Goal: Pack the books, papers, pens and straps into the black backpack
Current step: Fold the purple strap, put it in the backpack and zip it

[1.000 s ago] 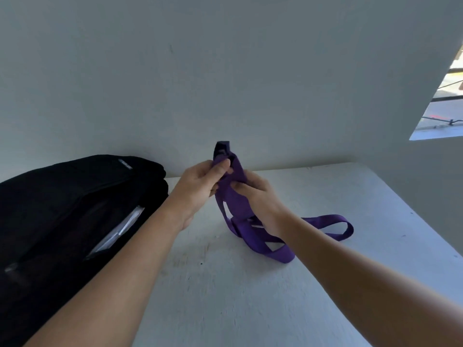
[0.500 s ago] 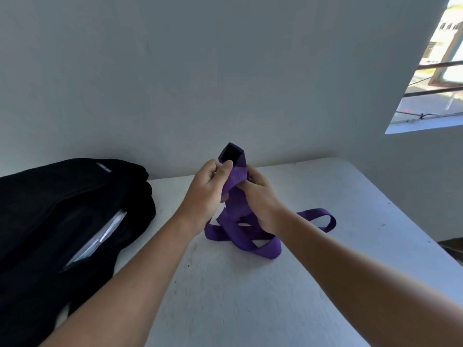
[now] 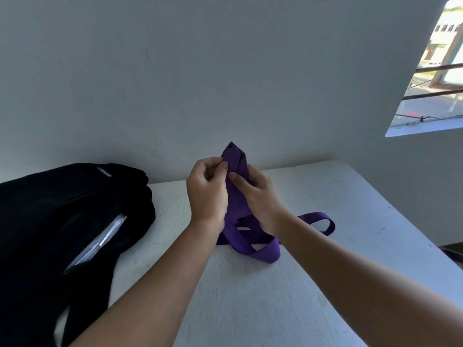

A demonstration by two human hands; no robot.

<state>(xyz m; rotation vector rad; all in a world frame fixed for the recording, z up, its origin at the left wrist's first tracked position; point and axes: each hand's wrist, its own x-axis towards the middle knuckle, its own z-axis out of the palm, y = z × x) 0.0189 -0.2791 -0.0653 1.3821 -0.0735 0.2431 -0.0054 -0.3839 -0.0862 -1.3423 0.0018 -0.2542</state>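
A purple strap (image 3: 260, 249) is gathered upright between both hands above the white table, its folded top poking up above my fingers. My left hand (image 3: 208, 194) pinches the folded part from the left with thumb and fingers. My right hand (image 3: 258, 196) grips the same bundle from the right. The strap's loose loops trail on the table below and to the right of my wrists. The black backpack (image 3: 50, 221) lies at the left with its top open, and a pale sheet or book (image 3: 97, 244) shows inside the opening.
The white table (image 3: 250, 309) runs up to a plain grey wall at the back. Its right edge falls away near a dark object (image 3: 453, 254) lower down. A barred window (image 3: 436, 71) is at the upper right.
Both hands have risen slightly with the strap bundle and more strap is gathered between them. The view has drifted, so the backpack sits further left and the window shows more.
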